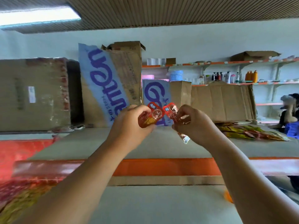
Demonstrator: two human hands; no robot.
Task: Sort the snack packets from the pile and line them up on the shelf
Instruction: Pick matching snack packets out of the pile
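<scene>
Both my hands are raised above the grey shelf top (153, 143). My left hand (131, 125) grips a small red snack packet (150, 116) with a yellow picture on it. My right hand (194, 122) pinches another red packet (171, 113) right beside the first; the two packets nearly touch. A further packet end (185, 138) hangs down below my right hand. A row of red and yellow-green packets (252, 132) lies flat on the shelf to the right. A blurred pile of red and yellow packets (21, 194) sits at the lower left.
Cardboard boxes (34, 94) and flattened blue-printed cartons (103, 84) stand along the back of the shelf. An orange shelf edge (161, 166) runs across the front. Wall shelves with bottles (234, 76) are at the far right, where a person (289, 113) stands.
</scene>
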